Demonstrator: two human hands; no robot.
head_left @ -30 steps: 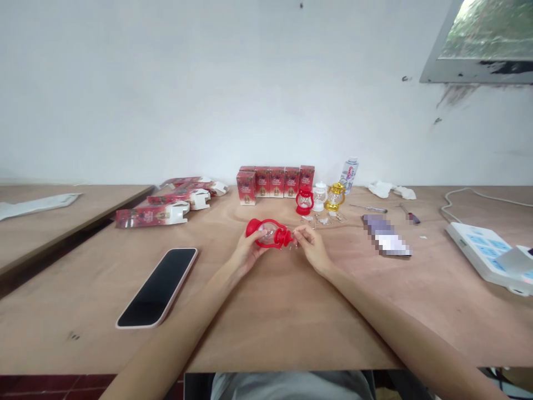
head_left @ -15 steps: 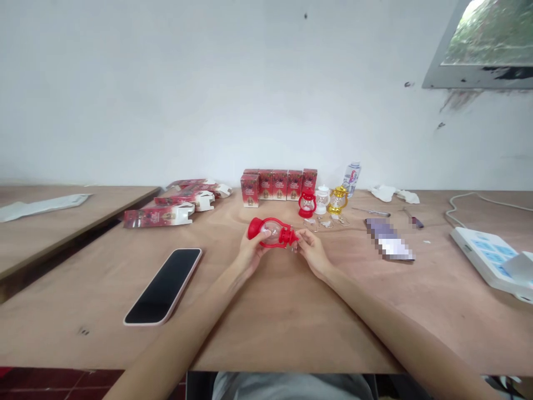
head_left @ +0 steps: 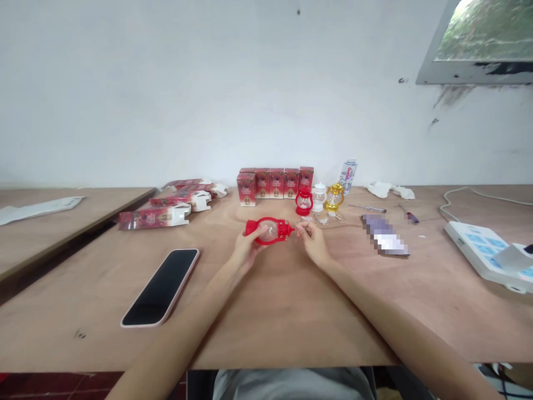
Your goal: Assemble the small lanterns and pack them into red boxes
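Note:
My left hand (head_left: pixel 245 249) is closed around the base end of a small red lantern (head_left: pixel 282 229) with a clear globe. The lantern lies sideways above the table, its pointed top toward the right. At that tip my right hand (head_left: pixel 314 243) is in a pinch, fingertips just apart from the red point. Something thin, perhaps wire, shows by those fingers, too small to make out. Beyond stand another red lantern (head_left: pixel 303 202), a white lantern (head_left: pixel 318 198) and a gold lantern (head_left: pixel 333 199). Thin wire pieces (head_left: pixel 323 220) lie in front of them.
Several red boxes (head_left: pixel 246 190) stand by the wall; flattened boxes (head_left: pixel 154 218) lie left. A phone (head_left: pixel 161 289) rests near my left forearm. To the right are a bottle (head_left: pixel 347 175), screwdriver (head_left: pixel 408 214), tissues (head_left: pixel 378 189), a purple packet (head_left: pixel 385 236) and a power strip (head_left: pixel 474 244).
My right fingertips have drawn slightly away from the lantern's tip, which now shows more clearly. The left hand still holds the lantern. The whole view has shifted a little.

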